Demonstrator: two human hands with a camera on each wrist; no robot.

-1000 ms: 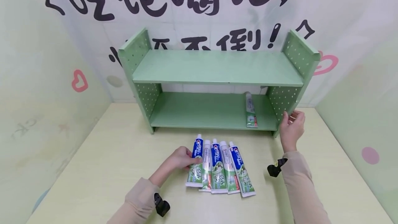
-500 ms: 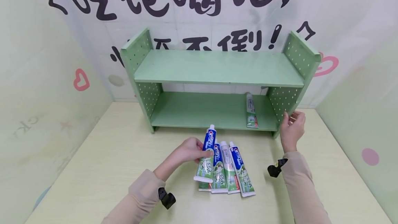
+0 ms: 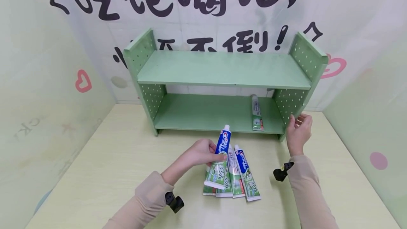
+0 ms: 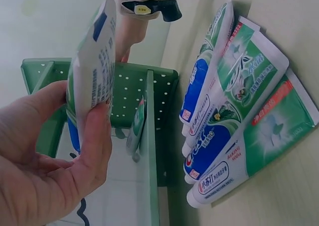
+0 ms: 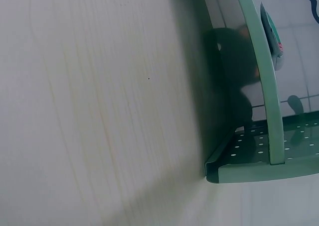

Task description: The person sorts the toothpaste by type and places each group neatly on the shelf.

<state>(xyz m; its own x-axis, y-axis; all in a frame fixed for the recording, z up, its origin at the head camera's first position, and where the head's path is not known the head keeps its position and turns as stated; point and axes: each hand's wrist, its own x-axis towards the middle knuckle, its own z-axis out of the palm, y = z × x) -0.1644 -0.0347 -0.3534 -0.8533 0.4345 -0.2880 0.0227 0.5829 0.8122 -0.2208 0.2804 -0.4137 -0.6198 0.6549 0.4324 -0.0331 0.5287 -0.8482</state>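
My left hand (image 3: 201,153) pinches a blue-and-green toothpaste tube (image 3: 222,142) between thumb and fingers, cap pointing up and away. In the left wrist view the held tube (image 4: 94,61) is seen edge-on. Below it several toothpaste tubes lie fanned out on the table, including a blue-and-green tube (image 3: 247,174) at the right end; the held tube partly covers those at the left. My right hand (image 3: 299,133) grips the front edge of the green shelf's right side panel (image 3: 295,98), fingers curled by its outer side. The right wrist view does not show that hand.
The two-tier green shelf (image 3: 222,68) stands at the back of the table (image 3: 127,158). One white-and-green toothpaste tube (image 3: 257,114) lies on its lower tier, near the right end. Walls (image 3: 54,80) enclose the table at the back and sides.
My left hand has lifted the leftmost blue-and-green toothpaste tube and carried it right and slightly forward, above the other tubes. My right hand has stayed at the shelf's side panel.
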